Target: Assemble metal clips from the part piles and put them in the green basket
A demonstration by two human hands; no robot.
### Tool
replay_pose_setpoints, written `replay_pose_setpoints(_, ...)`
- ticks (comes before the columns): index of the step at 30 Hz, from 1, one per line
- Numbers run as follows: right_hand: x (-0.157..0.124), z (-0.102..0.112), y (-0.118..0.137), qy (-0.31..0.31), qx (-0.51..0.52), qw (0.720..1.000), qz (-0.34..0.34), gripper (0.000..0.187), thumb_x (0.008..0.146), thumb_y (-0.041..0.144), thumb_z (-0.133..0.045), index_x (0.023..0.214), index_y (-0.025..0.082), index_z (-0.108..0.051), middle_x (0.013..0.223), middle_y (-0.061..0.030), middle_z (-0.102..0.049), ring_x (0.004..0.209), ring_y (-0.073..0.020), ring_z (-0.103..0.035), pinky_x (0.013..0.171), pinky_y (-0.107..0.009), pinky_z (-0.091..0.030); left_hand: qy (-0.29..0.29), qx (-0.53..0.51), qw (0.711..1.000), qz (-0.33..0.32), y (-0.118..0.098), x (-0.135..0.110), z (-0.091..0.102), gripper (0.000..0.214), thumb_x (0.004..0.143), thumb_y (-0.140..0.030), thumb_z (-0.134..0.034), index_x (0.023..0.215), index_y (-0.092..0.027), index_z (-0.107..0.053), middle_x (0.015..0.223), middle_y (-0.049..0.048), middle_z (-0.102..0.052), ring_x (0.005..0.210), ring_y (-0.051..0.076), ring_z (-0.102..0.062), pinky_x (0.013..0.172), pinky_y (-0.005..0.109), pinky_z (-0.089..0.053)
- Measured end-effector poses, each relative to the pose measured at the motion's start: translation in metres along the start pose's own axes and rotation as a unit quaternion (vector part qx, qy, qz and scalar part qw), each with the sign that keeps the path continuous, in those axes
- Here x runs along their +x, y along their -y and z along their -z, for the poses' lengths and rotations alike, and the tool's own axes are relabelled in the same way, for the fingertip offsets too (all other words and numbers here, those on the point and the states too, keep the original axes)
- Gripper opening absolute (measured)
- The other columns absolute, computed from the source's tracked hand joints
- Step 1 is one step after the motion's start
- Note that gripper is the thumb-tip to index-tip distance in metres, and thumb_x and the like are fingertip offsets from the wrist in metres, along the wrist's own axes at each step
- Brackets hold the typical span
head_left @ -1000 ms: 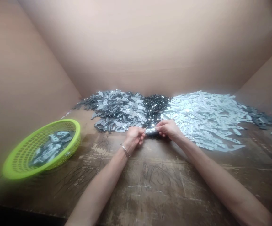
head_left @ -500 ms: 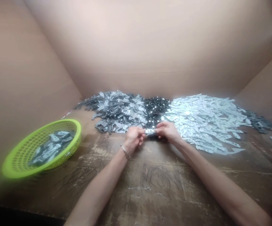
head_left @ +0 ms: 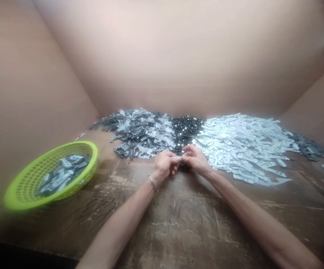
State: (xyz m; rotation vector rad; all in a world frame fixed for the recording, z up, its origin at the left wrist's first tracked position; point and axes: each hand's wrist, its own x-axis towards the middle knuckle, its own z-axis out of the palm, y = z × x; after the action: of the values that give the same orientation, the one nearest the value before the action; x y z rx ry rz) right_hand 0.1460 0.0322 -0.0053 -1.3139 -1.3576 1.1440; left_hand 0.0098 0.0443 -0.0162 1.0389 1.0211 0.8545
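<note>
The worktable [head_left: 184, 224] is closed in by cardboard walls [head_left: 178, 63] on the left, at the far side and on the right; only the near edge is left open. The far strip of the table is taken up by heaps: a dark grey pile [head_left: 139, 132] of metal plates on the left, a small black pile [head_left: 187, 125] in the middle, a wide silver pile [head_left: 243, 144] on the right, and a little dark heap [head_left: 309, 146] further right. A green basket [head_left: 93, 151] with grey parts in it is set at the near left, close to the left wall. Bare wood is found between the heaps and the near edge, and it is crossed by both forearms.

A small pale metal piece [head_left: 178, 157] is held at the near foot of the black pile, between the left hand [head_left: 164, 166] and the right hand [head_left: 197, 160]. It is pinched at each end by thumb and fingertips, with the other fingers curled in. Only a sliver of it is seen; its long axis is laid left to right, roughly level. Which end is which cannot be told. A bracelet [head_left: 152, 182] is worn on the left wrist.
</note>
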Motion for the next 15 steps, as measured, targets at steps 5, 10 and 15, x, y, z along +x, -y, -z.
replay_pose_setpoints(5,-0.004,0.001,0.009,0.017,0.084,0.996,-0.017,0.028,0.057,0.014,-0.055,0.082,0.016,-0.043,0.051,0.0061,-0.049,0.04,-0.0065,-0.043,0.038,-0.019,-0.032,0.001,-0.053,0.998,-0.016,0.0,-0.003,-0.004,0.018,0.056,-0.022,-0.06,0.059,-0.012,-0.046,0.041,-0.0029,-0.048,0.027,0.007,-0.039,0.024,0.016,-0.023)
replay_pose_setpoints(10,0.0,0.004,0.005,0.017,0.149,0.987,-0.05,0.031,0.052,0.014,-0.059,0.079,0.015,-0.043,0.046,0.0066,-0.049,0.034,-0.0061,-0.04,0.033,-0.018,-0.029,0.019,-0.084,0.996,-0.014,0.003,-0.003,-0.006,0.016,0.057,-0.022,-0.059,0.059,-0.013,-0.045,0.042,-0.0029,-0.047,0.028,0.007,-0.04,0.024,0.017,-0.023)
replay_pose_setpoints(15,0.004,0.004,-0.002,0.011,0.173,0.981,-0.081,0.034,0.049,0.013,-0.061,0.077,0.015,-0.043,0.045,0.0056,-0.051,0.036,-0.0082,-0.044,0.032,-0.019,-0.032,0.01,-0.077,0.997,-0.004,0.005,-0.002,-0.007,0.013,0.057,-0.019,-0.056,0.057,-0.013,-0.044,0.041,-0.003,-0.046,0.026,0.007,-0.037,0.023,0.017,-0.022)
